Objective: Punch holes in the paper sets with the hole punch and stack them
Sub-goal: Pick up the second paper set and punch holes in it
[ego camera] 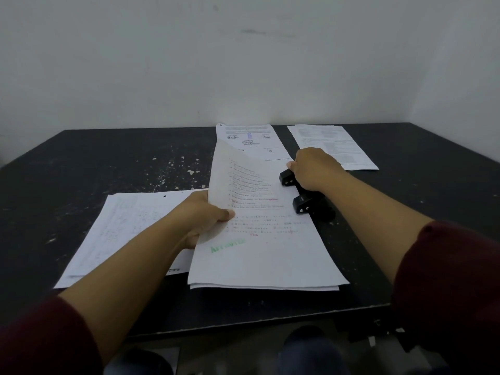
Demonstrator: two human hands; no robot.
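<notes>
Head view: the left hand (208, 215) pinches the left edge of a paper set (259, 234), lifting that side while the right edge sits in the punch (305, 197). The right hand (313, 169) lies over the punch lever, fingers curled on it. This looks like the punching step; next calls for a firm press, then moving the set onto the punched stack (127, 228) at left.

A black surface (108, 163), flecked with pale chips and scratches, stands against a plain white wall (243, 63). The wall meets another at a corner behind the surface's far right end. The light is dim.
</notes>
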